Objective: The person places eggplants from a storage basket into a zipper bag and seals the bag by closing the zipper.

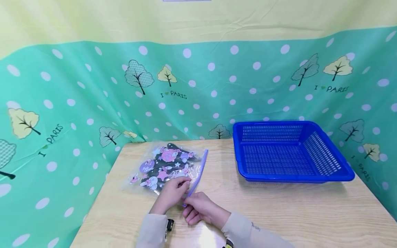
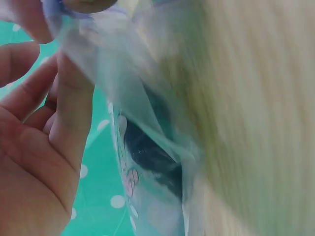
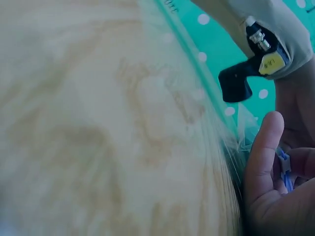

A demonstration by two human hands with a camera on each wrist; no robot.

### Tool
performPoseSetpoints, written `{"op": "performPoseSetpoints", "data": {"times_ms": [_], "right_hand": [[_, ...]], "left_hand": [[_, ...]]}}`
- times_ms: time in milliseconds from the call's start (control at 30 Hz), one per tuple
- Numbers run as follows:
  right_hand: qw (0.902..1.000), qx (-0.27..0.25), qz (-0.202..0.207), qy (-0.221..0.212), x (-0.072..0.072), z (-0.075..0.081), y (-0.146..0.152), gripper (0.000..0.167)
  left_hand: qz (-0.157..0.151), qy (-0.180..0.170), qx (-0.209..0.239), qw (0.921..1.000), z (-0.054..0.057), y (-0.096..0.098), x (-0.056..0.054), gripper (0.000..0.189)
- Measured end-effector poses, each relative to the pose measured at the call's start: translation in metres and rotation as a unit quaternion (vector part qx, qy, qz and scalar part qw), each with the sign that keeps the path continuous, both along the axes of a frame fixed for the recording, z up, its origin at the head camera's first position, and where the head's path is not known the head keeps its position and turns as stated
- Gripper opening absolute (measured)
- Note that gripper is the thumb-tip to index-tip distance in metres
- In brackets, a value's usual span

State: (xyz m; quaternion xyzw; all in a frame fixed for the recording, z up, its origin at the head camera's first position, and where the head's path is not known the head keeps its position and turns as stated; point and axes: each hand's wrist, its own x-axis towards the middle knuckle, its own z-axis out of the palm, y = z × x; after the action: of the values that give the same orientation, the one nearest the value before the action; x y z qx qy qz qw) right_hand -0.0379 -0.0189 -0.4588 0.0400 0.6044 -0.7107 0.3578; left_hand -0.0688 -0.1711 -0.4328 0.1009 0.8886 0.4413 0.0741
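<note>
A clear zip bag (image 1: 169,162) with pink and purple cartoon prints lies on the table, something dark showing inside or printed on it. Its purple zip strip (image 1: 201,167) runs along the right edge. At the strip's near end, my left hand (image 1: 172,193) holds the bag's edge with bent fingers. Close against it, my right hand (image 1: 203,208) pinches the end of the strip, palm turned partly up. In the right wrist view a small pale slider (image 3: 284,164) shows on the strip between fingers. The left wrist view has the bag's clear film (image 2: 123,73) bunched beside the fingers.
A blue plastic basket (image 1: 291,177) with slotted walls stands at the right rear of the wooden table (image 1: 263,210). Behind and beside the table hangs a green curtain (image 1: 214,113) with white dots and trees.
</note>
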Motion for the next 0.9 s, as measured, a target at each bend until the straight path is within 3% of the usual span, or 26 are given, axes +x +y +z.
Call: {"op": "performPoseSetpoints", "data": {"times_ms": [200, 400, 467, 533, 667, 767, 900], "right_hand": [[0.9998, 0.019, -0.008, -0.003, -0.001, -0.001, 0.001, 0.023], [0.9994, 0.027, 0.021, 0.008, -0.005, -0.001, 0.007, 0.022], [0.9991, 0.029, 0.029, 0.012, -0.006, 0.001, 0.008, 0.023], [0.9989, 0.027, 0.037, 0.012, -0.008, 0.003, 0.010, 0.024], [0.9986, 0.012, 0.050, 0.013, -0.009, 0.004, 0.013, 0.024], [0.9983, -0.001, 0.057, 0.015, -0.009, 0.005, 0.013, 0.025], [0.9980, -0.010, 0.061, 0.016, -0.009, 0.005, 0.013, 0.026]], "left_hand": [[-0.012, 0.033, -0.008, 0.9993, 0.001, -0.009, 0.020, 0.023], [-0.022, 0.061, -0.082, 0.9946, 0.003, -0.019, 0.046, 0.011], [-0.013, 0.039, -0.087, 0.9954, 0.005, -0.020, 0.055, 0.006], [-0.005, 0.002, -0.075, 0.9972, 0.006, -0.021, 0.062, 0.016], [0.001, -0.098, -0.001, 0.9952, 0.000, -0.021, 0.071, 0.035], [0.014, -0.161, 0.065, 0.9847, -0.006, -0.021, 0.073, 0.041], [0.039, -0.203, 0.139, 0.9686, -0.011, -0.018, 0.074, 0.044]]}}
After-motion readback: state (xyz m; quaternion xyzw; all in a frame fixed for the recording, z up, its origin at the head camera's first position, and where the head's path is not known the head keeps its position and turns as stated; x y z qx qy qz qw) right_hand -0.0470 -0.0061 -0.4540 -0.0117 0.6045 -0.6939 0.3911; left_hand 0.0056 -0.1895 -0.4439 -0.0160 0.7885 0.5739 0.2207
